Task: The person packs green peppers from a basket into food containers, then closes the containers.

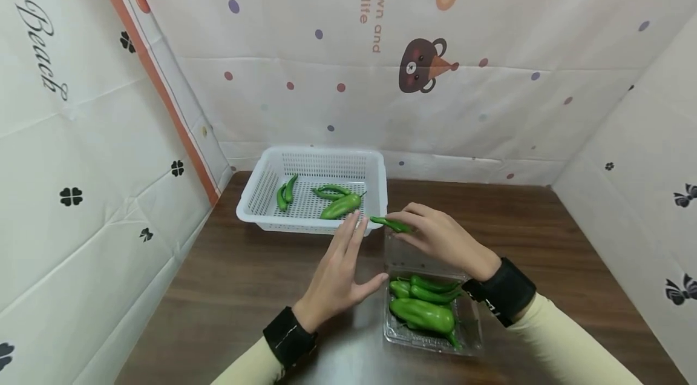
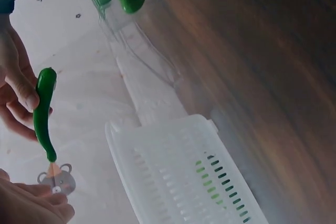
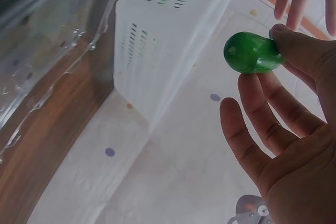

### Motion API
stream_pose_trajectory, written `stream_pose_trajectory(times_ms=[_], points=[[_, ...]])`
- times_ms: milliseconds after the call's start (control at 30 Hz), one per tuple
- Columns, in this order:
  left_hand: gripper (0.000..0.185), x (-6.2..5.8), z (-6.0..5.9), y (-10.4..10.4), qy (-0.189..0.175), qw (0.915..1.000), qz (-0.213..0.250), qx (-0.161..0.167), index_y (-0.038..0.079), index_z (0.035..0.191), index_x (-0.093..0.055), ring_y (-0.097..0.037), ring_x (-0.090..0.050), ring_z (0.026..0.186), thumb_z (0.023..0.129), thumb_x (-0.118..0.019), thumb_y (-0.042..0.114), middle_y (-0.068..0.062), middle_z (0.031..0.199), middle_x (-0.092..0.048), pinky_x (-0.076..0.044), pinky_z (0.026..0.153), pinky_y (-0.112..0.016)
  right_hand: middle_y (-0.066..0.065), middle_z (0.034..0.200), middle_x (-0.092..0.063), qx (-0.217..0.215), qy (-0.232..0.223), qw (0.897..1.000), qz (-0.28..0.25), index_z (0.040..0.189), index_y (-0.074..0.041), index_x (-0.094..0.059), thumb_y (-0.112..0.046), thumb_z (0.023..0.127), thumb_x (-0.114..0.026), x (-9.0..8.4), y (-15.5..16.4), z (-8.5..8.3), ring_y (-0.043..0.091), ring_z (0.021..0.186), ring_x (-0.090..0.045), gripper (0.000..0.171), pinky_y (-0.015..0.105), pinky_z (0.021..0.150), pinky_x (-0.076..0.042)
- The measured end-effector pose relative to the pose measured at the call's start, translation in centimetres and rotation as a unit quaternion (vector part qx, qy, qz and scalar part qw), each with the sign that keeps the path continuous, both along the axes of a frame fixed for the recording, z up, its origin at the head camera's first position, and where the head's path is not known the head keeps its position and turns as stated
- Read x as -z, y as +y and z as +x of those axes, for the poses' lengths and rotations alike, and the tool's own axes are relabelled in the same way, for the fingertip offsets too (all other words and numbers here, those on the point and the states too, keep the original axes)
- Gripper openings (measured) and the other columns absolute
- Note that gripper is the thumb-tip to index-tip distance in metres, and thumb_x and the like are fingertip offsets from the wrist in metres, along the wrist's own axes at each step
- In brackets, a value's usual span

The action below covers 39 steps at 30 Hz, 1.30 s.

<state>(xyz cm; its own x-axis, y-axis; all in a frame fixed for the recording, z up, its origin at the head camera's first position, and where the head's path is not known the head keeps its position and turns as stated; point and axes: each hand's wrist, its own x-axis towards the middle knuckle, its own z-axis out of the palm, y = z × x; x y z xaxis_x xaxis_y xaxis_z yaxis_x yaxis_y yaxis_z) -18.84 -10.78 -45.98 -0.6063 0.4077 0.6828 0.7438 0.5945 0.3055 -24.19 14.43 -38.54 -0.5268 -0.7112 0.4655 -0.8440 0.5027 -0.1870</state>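
dark brown wooden table [image 1: 229, 288]: bears both containers; patterned white fabric walls stand at the left, far and right sides.

white perforated plastic basket [image 1: 261, 191]: far left of centre on the table. holds about four green chili peppers [image 1: 340, 206], so the moving of peppers looks partly done.

clear plastic clamshell box [image 1: 422, 339]: near right of centre, lid open toward the far side. several larger green peppers [image 1: 422, 312] lie in it, so a fair share looks left to move.

right hand [image 1: 443, 240]: above the open lid, between box and basket. thumb and fingertips pinch a slim green chili pepper [image 1: 391, 225]; the other fingers lie loosely spread.

left hand [image 1: 337, 276]: just left of the box, fingers straight and close together, tips near the basket's near rim. holds nothing.

the slim green chili pepper: in the air just off the basket's near right corner, not yet inside.

view notes: the head view alone shows the contents of both containers and both hands at once. the left wrist view shows the held pepper's full length and its pointed tip hanging free, gripped only at the thick end. the right wrist view shows that blunt end against the thumb and the basket's slotted side wall, but nothing of the basket's inside.
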Motion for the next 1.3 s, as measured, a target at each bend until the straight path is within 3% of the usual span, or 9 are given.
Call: stream_pose_trajectory(times_ms=[300, 600, 867, 1100, 1300], points=[[0.112, 0.5, 0.2, 0.7, 0.010, 0.9982, 0.009, 0.059, -0.008, 0.159, -0.019, -0.042, -0.033, 0.149, 0.082, -0.085, 0.040, -0.024, 0.165, -0.025, -0.032, 0.119, -0.052, 0.002, 0.105, -0.064, 0.009, 0.010, 1.000, 0.011, 0.129, -0.012, -0.070, -0.009, 0.082, -0.087, 0.7, 1.8, 1.4, 0.009, 0.080, -0.061, 0.050, 0.025, 0.064, -0.051], [0.112, 0.8, 0.5, 1.1, -0.005, 0.9967, -0.017, 0.079, -0.006, 0.161, -0.016, -0.038, -0.029, 0.151, 0.085, -0.081, 0.045, -0.021, 0.168, -0.020, -0.029, 0.121, -0.048, 0.000, 0.105, -0.063, 0.016, 0.012, 1.000, 0.009, 0.127, -0.012, -0.071, -0.008, 0.079, -0.088, 1.4, 3.0, 3.2, 0.009, 0.077, -0.059, 0.052, 0.024, 0.063, -0.050], [0.112, 1.2, 0.8, 1.3, -0.004, 0.9954, -0.029, 0.091, -0.006, 0.161, -0.016, -0.035, -0.029, 0.152, 0.085, -0.081, 0.045, -0.020, 0.167, -0.021, -0.029, 0.121, -0.046, -0.003, 0.107, -0.063, 0.017, -0.018, 1.000, 0.012, 0.128, -0.015, -0.071, -0.011, 0.081, -0.087, 2.0, 3.6, 4.8, 0.002, 0.077, -0.057, 0.050, 0.019, 0.061, -0.048], [0.114, 1.3, 0.8, 1.5, 0.004, 0.9937, -0.027, 0.109, -0.008, 0.159, -0.016, -0.037, -0.033, 0.150, 0.084, -0.083, 0.043, -0.022, 0.167, -0.022, -0.033, 0.119, -0.051, -0.004, 0.103, -0.063, 0.007, -0.022, 1.000, 0.002, 0.125, -0.014, -0.072, -0.009, 0.076, -0.089, 2.6, 4.1, 6.0, 0.001, 0.074, -0.054, 0.051, 0.015, 0.060, -0.045], [0.114, 1.4, 1.0, 1.6, -0.016, 0.9915, -0.041, 0.123, -0.007, 0.161, -0.013, -0.034, -0.030, 0.151, 0.085, -0.082, 0.044, -0.021, 0.168, -0.019, -0.031, 0.120, -0.048, -0.005, 0.102, -0.062, 0.000, -0.046, 0.999, 0.012, 0.123, -0.014, -0.073, -0.011, 0.078, -0.089, 3.3, 4.2, 7.0, -0.001, 0.076, -0.054, 0.048, 0.015, 0.061, -0.046]])
